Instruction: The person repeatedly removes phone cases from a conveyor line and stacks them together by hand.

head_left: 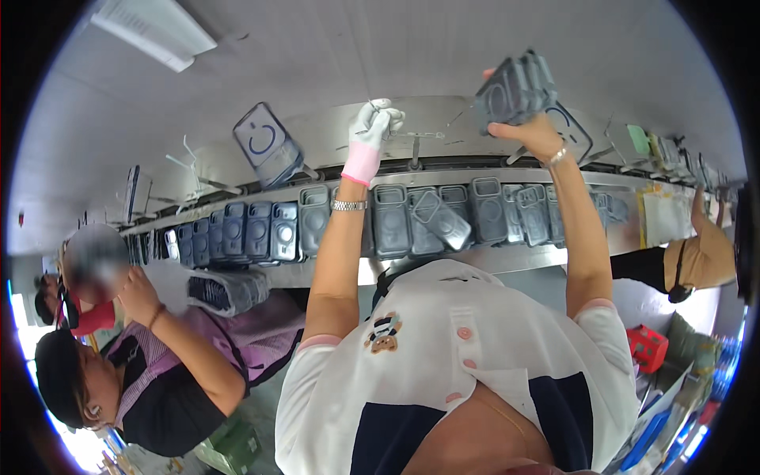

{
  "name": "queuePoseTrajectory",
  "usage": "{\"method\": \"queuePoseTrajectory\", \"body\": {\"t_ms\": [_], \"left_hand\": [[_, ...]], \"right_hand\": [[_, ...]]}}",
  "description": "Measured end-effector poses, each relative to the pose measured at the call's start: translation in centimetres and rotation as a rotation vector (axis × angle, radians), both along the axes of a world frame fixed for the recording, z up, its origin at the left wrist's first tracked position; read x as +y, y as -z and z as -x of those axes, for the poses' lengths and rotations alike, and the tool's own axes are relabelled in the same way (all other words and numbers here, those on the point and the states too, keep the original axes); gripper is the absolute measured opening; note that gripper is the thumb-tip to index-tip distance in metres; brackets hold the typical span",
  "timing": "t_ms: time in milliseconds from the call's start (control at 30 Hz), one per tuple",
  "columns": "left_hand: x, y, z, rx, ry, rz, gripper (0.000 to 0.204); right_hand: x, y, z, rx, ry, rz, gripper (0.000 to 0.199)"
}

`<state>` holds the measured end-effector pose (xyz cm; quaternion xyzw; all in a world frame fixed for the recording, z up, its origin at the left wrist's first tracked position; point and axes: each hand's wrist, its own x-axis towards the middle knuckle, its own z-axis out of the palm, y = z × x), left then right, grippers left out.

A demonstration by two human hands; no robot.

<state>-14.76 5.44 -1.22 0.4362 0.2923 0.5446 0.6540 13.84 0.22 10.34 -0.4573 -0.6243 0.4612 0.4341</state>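
My left hand [375,128], in a white glove with a pink cuff, is raised with its fingers curled together. It is beside a thin wire holder [423,135] on a short metal post; whatever may be in the fingers is hidden. Bare and lifted to the right, my right hand [532,134] grips a fanned stack of translucent dark phone cases [513,91], slightly blurred. Another case with a ring on its back [571,127] is on a holder behind that wrist. To the left of my gloved hand, a phone case [265,142] sits tilted on its holder.
Phone cases [392,222] stand in a long row on the ledge before me, one lying slanted [442,222] across others. A co-worker [174,356] sits at left near a bagged stack of cases [228,291]. Another person [697,261] works at right, beyond a red crate [647,348].
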Motion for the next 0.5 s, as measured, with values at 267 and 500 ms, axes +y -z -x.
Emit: {"method": "queuePoseTrajectory", "body": {"t_ms": [267,500], "left_hand": [[-2.8,-0.9,-9.7,0.173,0.154,-0.149,0.021],[-2.4,-0.6,-20.5,0.606,0.06,-0.478,0.041]], "right_hand": [[-3.5,0.0,-7.5,-0.095,0.094,-0.138,0.08],[0.0,-1.5,-9.1,-0.93,-0.088,-0.347,0.081]]}}
